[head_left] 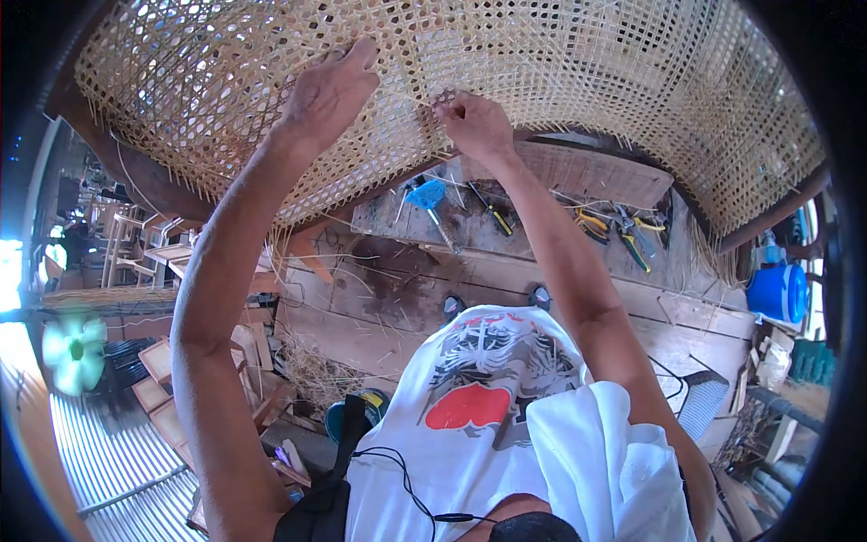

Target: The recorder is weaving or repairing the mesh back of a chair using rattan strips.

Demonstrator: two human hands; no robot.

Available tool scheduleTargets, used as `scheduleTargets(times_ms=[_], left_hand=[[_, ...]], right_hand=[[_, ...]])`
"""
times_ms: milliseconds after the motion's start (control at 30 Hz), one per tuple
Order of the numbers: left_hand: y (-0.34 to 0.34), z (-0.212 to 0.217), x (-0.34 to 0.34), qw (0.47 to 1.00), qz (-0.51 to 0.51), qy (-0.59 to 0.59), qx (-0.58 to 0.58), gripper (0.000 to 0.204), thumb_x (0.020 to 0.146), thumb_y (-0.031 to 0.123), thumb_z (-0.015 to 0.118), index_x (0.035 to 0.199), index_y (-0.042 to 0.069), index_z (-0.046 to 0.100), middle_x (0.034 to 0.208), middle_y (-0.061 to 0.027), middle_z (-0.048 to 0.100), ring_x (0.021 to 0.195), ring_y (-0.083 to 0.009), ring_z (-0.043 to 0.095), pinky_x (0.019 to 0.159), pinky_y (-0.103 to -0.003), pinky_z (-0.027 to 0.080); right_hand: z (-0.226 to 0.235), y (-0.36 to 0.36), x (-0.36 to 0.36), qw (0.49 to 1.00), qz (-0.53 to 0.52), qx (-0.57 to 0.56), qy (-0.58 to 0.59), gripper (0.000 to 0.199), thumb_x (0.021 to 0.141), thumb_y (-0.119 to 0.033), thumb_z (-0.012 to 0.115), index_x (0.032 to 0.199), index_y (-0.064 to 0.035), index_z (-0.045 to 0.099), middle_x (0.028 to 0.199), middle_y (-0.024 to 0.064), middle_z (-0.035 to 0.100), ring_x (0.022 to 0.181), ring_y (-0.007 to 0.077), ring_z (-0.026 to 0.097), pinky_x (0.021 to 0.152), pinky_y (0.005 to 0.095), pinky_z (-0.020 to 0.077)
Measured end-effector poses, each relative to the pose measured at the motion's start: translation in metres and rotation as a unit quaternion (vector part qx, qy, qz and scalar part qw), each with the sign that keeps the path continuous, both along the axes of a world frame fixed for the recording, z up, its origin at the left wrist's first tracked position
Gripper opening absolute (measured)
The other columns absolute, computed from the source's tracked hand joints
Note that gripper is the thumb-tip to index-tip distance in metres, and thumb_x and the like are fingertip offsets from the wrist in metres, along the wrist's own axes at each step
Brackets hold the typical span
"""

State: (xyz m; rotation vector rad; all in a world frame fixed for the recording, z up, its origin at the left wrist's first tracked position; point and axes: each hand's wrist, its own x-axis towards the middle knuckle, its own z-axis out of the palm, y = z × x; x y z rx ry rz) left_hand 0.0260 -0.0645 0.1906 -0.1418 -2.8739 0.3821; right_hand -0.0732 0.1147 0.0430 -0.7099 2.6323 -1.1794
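Note:
A wide sheet of woven cane webbing [578,72] curves across the top of the view, set in a dark wooden frame [731,237]. Loose strand ends stick out along its lower edge. My left hand [332,95] rests against the weave left of centre, fingers stretched out, with nothing seen in it. To its right, my right hand [479,125] is closed in a pinch at the webbing. Whatever lies between those fingertips is too small to make out. Near the hands, the weave looks looser on the left and tighter on the right.
Below the webbing, a wooden bench [379,217] holds a blue-headed tool [424,193], a screwdriver [491,210] and several pliers [635,246]. Cane scraps [325,370] litter the floor. A fan [74,352] stands at left, a blue water jug [777,292] at right.

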Motion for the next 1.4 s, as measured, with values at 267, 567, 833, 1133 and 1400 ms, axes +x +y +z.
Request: scheduleTargets(times_ms=[267,567,833,1133,1400], left_hand=[[-0.014,0.002,-0.006,0.97,-0.161,0.048,-0.174,0.009,0.084,0.014,0.072,0.087,0.007,0.076,0.147,-0.0005,0.051,0.141,-0.0225,0.043,0.116,-0.044,0.036],[0.025,-0.033,-0.021,0.971,-0.215,0.063,-0.088,0.01,0.09,0.019,0.069,0.094,0.011,0.074,0.144,-0.0015,0.057,0.138,-0.0232,0.047,0.117,-0.043,0.036],[0.077,-0.061,-0.03,0.951,-0.187,-0.226,0.094,0.019,0.098,0.019,0.054,0.105,0.007,0.067,0.106,-0.014,0.072,0.103,-0.0329,0.07,0.088,-0.047,0.053],[0.049,-0.073,0.037,0.987,0.124,-0.004,0.104,0.022,0.1,0.013,0.05,0.113,0.003,0.064,0.11,-0.0227,0.067,0.092,-0.045,0.071,0.079,-0.052,0.057],[0.029,-0.057,0.034,0.975,0.134,0.078,0.158,0.018,0.097,0.016,0.058,0.1,0.003,0.07,0.105,-0.0194,0.069,0.096,-0.0413,0.07,0.084,-0.052,0.055]], right_hand=[[-0.048,0.029,0.008,0.998,-0.047,-0.032,-0.014,0.036,0.098,-0.041,0.062,0.096,-0.0059,0.068,0.101,0.0186,0.073,0.095,0.0392,0.071,0.086,0.0491,0.0543],[-0.069,0.097,0.019,0.989,-0.104,0.026,0.101,0.031,0.098,-0.034,0.065,0.089,-0.0049,0.064,0.084,0.0187,0.07,0.088,0.0407,0.07,0.073,0.0509,0.0536],[-0.036,0.152,0.053,0.988,-0.072,-0.084,0.107,0.032,0.098,-0.034,0.067,0.088,-0.0038,0.063,0.074,0.0153,0.065,0.067,0.0334,0.064,0.064,0.0435,0.0491],[-0.046,0.1,0.026,0.985,0.02,-0.163,-0.05,0.017,0.102,-0.02,0.063,0.102,-0.004,0.066,0.071,0.0069,0.062,0.064,0.0138,0.061,0.059,0.0329,0.0475],[0.032,0.006,0.005,0.966,0.085,-0.111,0.22,0.012,0.096,-0.012,0.064,0.103,-0.005,0.071,0.094,0.0186,0.073,0.086,0.0385,0.071,0.076,0.0474,0.0555]])
